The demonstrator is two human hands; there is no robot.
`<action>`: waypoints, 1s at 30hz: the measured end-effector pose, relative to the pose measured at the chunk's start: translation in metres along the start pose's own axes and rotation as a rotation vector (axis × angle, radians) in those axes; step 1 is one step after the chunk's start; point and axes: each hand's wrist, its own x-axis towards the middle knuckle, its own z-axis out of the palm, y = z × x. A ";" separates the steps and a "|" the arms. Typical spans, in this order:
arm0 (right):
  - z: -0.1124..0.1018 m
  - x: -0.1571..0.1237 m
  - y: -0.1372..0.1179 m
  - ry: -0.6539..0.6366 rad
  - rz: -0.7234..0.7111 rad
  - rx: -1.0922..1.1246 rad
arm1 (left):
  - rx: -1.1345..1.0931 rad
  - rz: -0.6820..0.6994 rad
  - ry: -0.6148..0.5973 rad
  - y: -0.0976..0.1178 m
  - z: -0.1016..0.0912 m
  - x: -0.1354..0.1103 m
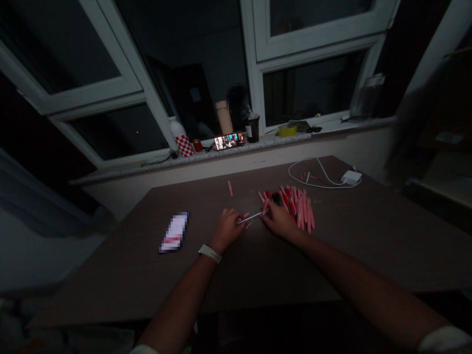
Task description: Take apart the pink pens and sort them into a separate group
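Between my two hands stretches a thin whitish rod (250,217), which looks like a pen refill. My left hand (227,229) pinches its left end, and a small pink piece (248,225) shows by those fingertips. My right hand (279,220) is closed on a pink pen barrel (265,206) at the rod's other end. Right beside that hand lies a pile of pink pens (303,209), with some red and black parts among them. A single pink pen part (230,188) lies apart, farther back on the table.
The brown table (199,280) stands below a window. A phone (174,233) lies at left. A white charger (351,177) with a looped cable and small pink bits is back right. On the sill stand a checkered bottle (181,137), a lit phone (228,141) and yellow tape (287,130).
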 end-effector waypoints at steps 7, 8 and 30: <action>-0.002 -0.001 -0.002 0.031 -0.011 0.010 | 0.005 0.026 0.009 0.004 -0.003 0.001; -0.002 -0.001 -0.002 0.038 -0.011 0.006 | -0.002 0.022 0.009 0.005 -0.004 0.001; -0.002 -0.001 -0.003 -0.033 -0.025 -0.112 | -0.037 0.145 -0.125 0.005 -0.009 0.000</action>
